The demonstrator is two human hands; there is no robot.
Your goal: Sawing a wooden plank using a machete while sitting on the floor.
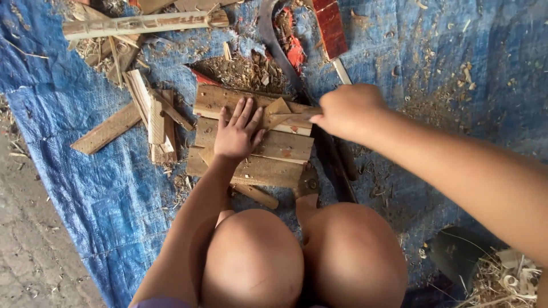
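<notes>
Wood piece (278, 108) is being pinned flat by L hand (237, 134), fingers spread; R hand (348, 111) fisted on thin stick (288, 117) — keep fingers clear.

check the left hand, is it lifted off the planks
No, the left hand lies flat with fingers spread on the planks, while the right hand holds a tool beside it.
</notes>
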